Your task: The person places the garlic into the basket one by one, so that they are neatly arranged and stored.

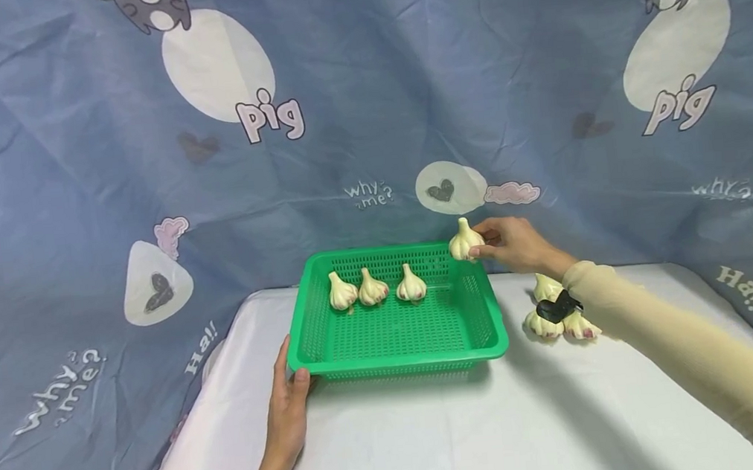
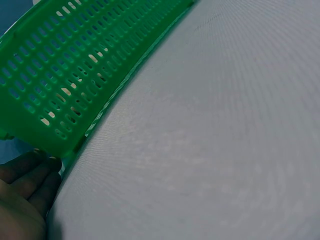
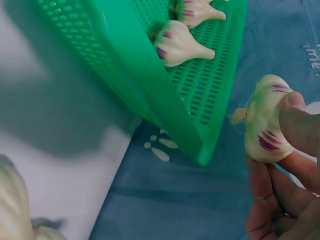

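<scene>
A green plastic basket with slotted walls stands on the white table. Three garlic bulbs stand in a row toward its back: one at the left, a second bulb beside it, and a third bulb slightly apart. My right hand pinches another garlic bulb by its side, stem up, over the back right corner of the basket. In the right wrist view, thumb and fingers press that bulb from opposite sides. My left hand grips the front left corner, its fingertips against the basket wall in the left wrist view.
Several more garlic bulbs lie clustered on the table right of the basket, partly covered by my right forearm and a black wrist strap. A blue printed cloth hangs behind the table.
</scene>
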`<state>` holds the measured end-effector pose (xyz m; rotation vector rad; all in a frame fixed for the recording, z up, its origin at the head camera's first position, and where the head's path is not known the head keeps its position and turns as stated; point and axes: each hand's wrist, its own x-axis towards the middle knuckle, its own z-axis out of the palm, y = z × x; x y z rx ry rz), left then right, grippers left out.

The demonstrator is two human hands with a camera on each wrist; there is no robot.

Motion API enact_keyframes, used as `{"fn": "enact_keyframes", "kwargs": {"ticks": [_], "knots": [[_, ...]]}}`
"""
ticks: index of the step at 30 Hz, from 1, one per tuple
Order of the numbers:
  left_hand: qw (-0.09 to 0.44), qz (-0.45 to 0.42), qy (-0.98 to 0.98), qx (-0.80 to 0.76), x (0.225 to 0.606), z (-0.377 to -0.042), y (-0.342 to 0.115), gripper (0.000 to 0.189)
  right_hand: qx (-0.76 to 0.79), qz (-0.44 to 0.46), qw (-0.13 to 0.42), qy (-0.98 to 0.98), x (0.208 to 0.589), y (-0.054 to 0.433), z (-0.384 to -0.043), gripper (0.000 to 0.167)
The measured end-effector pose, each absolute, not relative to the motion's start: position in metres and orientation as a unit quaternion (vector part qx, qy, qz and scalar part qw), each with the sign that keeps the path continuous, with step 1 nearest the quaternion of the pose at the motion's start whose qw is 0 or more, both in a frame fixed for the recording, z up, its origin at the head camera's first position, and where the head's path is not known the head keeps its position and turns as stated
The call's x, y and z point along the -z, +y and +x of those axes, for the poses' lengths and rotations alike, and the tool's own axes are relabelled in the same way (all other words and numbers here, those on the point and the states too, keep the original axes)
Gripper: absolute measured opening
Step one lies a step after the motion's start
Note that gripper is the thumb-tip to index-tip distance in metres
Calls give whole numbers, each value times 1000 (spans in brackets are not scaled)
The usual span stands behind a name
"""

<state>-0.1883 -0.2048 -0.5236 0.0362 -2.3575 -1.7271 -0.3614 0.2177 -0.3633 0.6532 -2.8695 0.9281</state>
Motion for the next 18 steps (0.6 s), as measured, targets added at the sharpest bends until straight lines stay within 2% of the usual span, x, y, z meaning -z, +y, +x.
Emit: {"fn": "enact_keyframes", "kwargs": {"ticks": [18], "knots": [[114, 0, -799, 590, 526, -190, -205, 61, -302, 236, -34, -923, 384, 181, -374, 48]]}}
